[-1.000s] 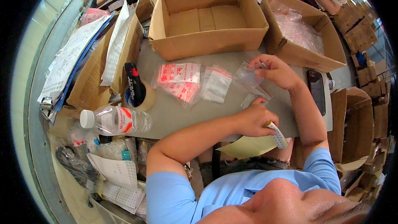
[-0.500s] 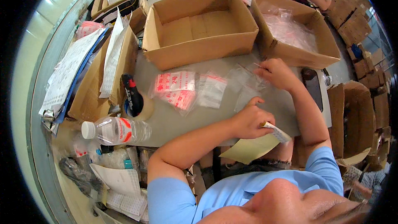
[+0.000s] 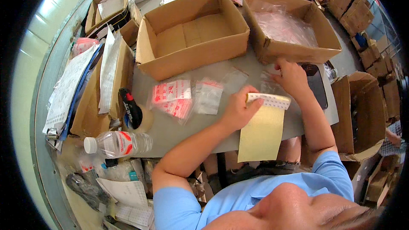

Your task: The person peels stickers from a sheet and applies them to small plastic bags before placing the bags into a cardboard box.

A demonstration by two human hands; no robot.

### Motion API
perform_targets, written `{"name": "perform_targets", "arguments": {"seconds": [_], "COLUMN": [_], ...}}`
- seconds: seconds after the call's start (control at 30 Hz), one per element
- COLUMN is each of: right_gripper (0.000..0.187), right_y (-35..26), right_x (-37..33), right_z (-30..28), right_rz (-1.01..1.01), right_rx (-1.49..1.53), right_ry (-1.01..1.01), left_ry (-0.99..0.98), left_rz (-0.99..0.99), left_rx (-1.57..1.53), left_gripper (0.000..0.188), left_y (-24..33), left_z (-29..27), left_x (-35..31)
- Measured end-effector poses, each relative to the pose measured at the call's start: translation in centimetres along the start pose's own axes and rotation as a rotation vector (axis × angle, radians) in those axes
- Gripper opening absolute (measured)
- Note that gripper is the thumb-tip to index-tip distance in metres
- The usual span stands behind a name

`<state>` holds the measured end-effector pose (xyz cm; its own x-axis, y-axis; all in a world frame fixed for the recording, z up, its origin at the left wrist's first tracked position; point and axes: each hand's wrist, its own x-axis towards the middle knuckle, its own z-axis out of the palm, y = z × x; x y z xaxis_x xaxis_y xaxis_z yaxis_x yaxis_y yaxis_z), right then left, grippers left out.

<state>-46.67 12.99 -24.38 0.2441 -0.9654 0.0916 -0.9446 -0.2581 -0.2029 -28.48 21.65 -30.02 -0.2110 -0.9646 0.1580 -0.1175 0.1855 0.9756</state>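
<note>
Yellow sheet (image 3: 261, 138) hangs; its white top bears small marks.

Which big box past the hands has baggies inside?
The right cardboard box, beyond the right hand: clear plastic bags lie inside; the left box shows bare cardboard.

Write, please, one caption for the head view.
Left hand holding a yellow-backed sheet, right hand at clear plastic on a grey table.
</note>
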Motion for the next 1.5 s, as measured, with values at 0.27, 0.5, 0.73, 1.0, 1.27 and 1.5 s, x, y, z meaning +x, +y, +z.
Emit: {"name": "perform_targets", "arguments": {"seconds": [0.27,0.5,0.73,1.0,1.27,1.5], "right_gripper": [0.015,0.013,0.015,0.012,0.021,0.027], "right_y": [-0.5,-1.7,-1.8,-0.2,3.2,1.2], "right_x": [-1.1,-2.0,-2.1,-1.6,0.4,-1.6], "right_z": [-1.5,-1.2,-1.2,-2.1,-0.8,0.3], "right_rz": [-0.457,-0.538,-0.520,-0.601,-0.421,-0.523], "right_rx": [0.826,0.627,0.658,0.714,0.653,0.348], "right_ry": [-0.351,-0.169,-0.156,-0.265,-0.450,-0.450], "left_ry": [0.165,0.144,0.161,0.081,-0.402,-0.370], "left_rz": [-0.161,-0.151,-0.072,-0.148,0.166,0.227], "left_rx": [-0.143,0.023,0.071,-0.025,0.223,0.215], "left_gripper": [0.020,0.018,0.020,0.029,0.028,0.027], "left_y": [0.5,0.5,0.5,0.4,0.9,0.6], "left_z": [-0.6,-0.5,-0.4,-0.6,0.7,0.7], "left_x": [0.5,0.5,0.3,0.0,-1.0,-1.0]}}
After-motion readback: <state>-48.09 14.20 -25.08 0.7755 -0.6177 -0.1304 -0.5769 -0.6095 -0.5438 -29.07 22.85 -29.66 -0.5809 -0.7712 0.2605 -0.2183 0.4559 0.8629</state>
